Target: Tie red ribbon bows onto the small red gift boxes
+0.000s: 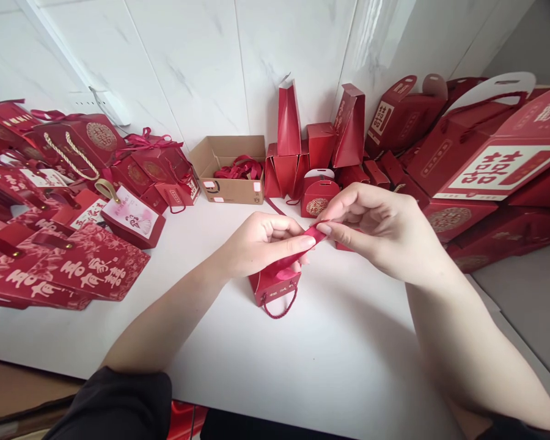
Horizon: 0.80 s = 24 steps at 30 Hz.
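A small red gift box (pixel 266 286) with a twisted rope handle (pixel 280 315) stands on the white table, partly covered by my hands. Above it, a red satin ribbon (pixel 315 233) is stretched between my fingers. My left hand (pixel 268 244) pinches the ribbon between thumb and fingers, over the top of the box. Just to the right, my right hand (pixel 378 229) grips the ribbon's upper part with thumb and forefinger. A loop of ribbon hangs below my left thumb against the box. Whether a knot is there is hidden by my fingers.
Behind the hands, an open cardboard box (pixel 233 192) holds loose red ribbons (pixel 242 168). Decorated red gift boxes (pixel 103 263) crowd the left side. Larger red boxes (pixel 495 168) are stacked at the right. Plain red boxes (pixel 288 119) stand against the tiled wall (pixel 201 67).
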Each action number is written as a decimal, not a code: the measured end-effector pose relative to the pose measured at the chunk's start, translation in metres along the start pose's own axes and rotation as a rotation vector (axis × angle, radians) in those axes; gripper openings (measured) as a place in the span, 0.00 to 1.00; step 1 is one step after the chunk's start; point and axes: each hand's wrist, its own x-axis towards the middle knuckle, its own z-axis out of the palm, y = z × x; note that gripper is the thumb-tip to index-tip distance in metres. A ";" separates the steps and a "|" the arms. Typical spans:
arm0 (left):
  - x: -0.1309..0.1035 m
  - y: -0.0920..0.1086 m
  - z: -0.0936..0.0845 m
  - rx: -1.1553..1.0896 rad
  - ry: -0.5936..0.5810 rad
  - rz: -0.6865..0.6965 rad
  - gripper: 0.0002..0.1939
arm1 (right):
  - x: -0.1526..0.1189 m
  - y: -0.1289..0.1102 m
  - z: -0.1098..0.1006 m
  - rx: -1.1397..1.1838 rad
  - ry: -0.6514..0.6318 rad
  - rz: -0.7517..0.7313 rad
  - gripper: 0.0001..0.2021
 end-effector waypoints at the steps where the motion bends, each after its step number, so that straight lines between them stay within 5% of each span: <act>1: 0.000 0.000 -0.001 0.008 0.018 0.009 0.15 | 0.000 0.000 0.000 0.009 0.003 0.001 0.08; 13: -0.003 0.009 -0.008 0.129 0.096 0.073 0.10 | -0.001 -0.004 -0.006 -0.001 -0.026 0.059 0.09; 24: -0.004 0.007 -0.012 0.163 0.036 0.041 0.12 | 0.000 -0.003 -0.007 0.029 -0.027 0.096 0.12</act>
